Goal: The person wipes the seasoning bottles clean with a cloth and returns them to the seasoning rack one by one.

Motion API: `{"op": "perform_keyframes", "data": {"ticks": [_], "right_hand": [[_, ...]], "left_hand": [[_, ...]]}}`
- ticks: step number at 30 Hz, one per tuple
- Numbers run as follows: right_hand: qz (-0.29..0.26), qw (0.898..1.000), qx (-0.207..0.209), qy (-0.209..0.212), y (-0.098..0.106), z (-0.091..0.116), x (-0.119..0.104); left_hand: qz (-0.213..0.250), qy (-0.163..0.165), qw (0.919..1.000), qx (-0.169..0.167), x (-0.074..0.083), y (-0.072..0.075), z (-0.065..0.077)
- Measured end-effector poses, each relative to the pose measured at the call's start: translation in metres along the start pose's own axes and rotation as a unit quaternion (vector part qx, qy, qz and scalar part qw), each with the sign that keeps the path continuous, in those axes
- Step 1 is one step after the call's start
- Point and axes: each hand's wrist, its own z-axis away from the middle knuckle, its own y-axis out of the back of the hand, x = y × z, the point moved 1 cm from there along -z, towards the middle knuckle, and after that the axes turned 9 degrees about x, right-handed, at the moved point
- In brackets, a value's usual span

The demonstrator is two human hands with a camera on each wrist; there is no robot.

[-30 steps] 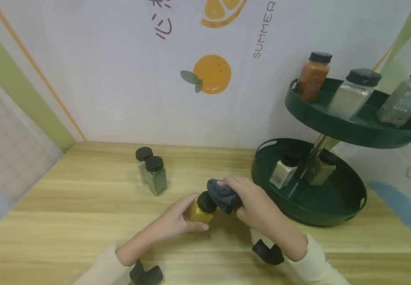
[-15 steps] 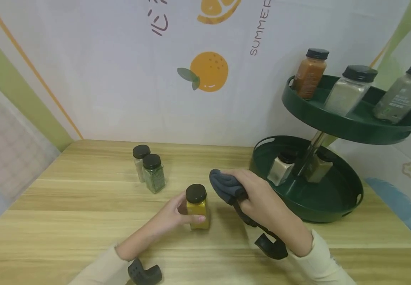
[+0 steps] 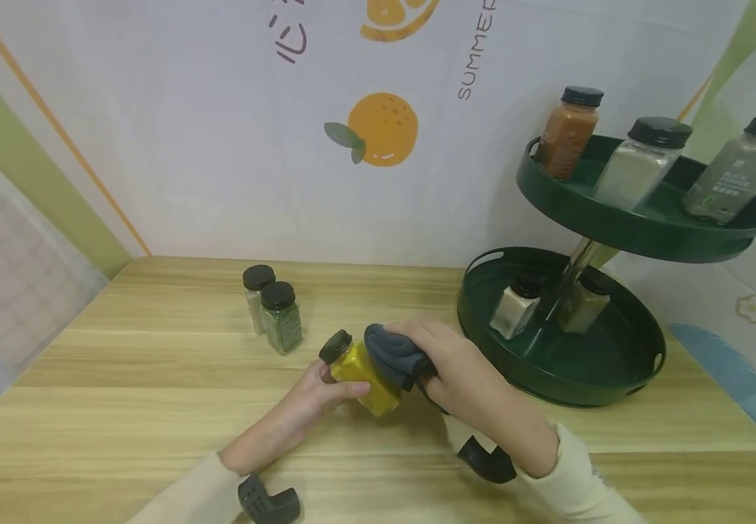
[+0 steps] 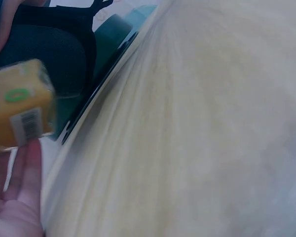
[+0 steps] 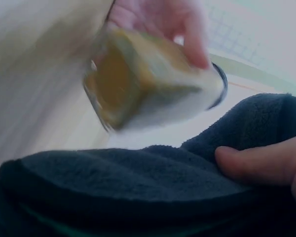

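A tilted, black-lidded jar holds what seems yellow powder.

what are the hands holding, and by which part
The left hand holds the yellow jar by its body; the right hand grips a folded dark blue cloth, its thumb on the cloth's fuzzy surface.

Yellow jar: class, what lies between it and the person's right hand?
The folded dark cloth, gripped by the right hand, lies between that hand and the yellow jar; the head view shows this.
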Motion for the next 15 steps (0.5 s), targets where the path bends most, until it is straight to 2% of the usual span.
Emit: {"op": "perform_keyframes", "data": {"ticks": [3,9,15], "right_hand": [[0.019,0.999,0.000,0.026,-0.005,0.002,-0.006],[0.070,0.994,0.007,0.089,-0.013,0.004,-0.024],[0.079,0.994,-0.010,0.076,-0.018,0.004,-0.026]], "left_hand": [[0.034,-0.010,0.9993,0.010,-0.001,-0.001,0.000],[0.068,-0.032,0.9966,0.034,-0.004,-0.002,0.001],[0.081,-0.032,0.9954,0.040,-0.005,0.001,0.001]]}}
